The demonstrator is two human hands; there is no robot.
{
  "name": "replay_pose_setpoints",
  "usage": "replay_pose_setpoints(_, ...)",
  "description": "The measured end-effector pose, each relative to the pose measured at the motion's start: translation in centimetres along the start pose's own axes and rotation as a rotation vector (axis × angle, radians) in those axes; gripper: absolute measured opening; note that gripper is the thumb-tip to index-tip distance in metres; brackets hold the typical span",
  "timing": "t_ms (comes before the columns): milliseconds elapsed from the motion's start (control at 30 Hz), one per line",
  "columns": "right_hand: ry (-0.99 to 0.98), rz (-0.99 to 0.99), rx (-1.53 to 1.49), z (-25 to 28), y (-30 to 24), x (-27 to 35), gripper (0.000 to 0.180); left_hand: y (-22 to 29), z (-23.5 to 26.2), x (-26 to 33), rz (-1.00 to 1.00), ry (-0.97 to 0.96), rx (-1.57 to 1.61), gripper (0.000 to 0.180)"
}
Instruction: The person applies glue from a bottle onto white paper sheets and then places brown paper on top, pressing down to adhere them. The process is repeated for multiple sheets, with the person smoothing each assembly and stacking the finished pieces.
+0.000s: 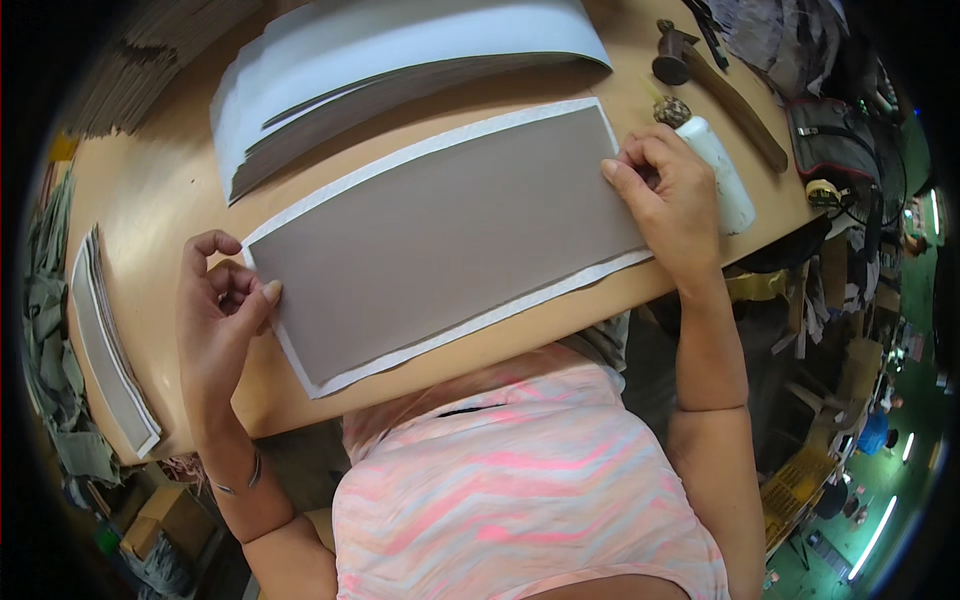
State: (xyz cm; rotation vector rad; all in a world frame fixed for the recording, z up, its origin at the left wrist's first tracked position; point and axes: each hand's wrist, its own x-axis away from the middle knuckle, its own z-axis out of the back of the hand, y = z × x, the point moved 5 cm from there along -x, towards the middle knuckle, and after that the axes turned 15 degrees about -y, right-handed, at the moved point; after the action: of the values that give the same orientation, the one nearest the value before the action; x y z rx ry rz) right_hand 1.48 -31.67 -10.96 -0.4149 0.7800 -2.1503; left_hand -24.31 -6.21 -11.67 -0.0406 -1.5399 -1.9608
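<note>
A grey rectangular card (pixel 450 235) lies on a slightly larger white sheet (pixel 470 323) on the wooden table (pixel 160 185), so a white border shows around it. My left hand (pixel 215 315) presses its thumb on the card's left edge, fingers curled. At the right edge, my right hand (pixel 665 200) pinches the corner of the card and sheet with fingertips. Both hands are touching the same piece from opposite ends.
A curved stack of white and grey sheets (pixel 400 70) lies behind. A second stack (pixel 110 350) sits at the left table edge. A white bottle (pixel 725 175), a hammer (pixel 715 85) and a dark pouch (pixel 835 140) lie to the right.
</note>
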Motion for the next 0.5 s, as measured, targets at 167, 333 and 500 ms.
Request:
replay_pose_setpoints(167, 0.02, 0.002, 0.005, 0.14, -0.4, -0.21, 0.015, -0.27, 0.2, 0.07, -0.028, 0.002, -0.005, 0.038)
replay_pose_setpoints(333, 0.026, 0.045, 0.088, 0.27, -0.2, -0.42, 0.016, -0.16, 0.13, -0.09, -0.045, -0.015, -0.005, 0.038)
replay_pose_setpoints(500, -0.023, 0.057, 0.069, -0.3, -0.06, -1.07, 0.018, -0.46, 0.37, 0.47, -0.03, 0.01, -0.015, 0.039)
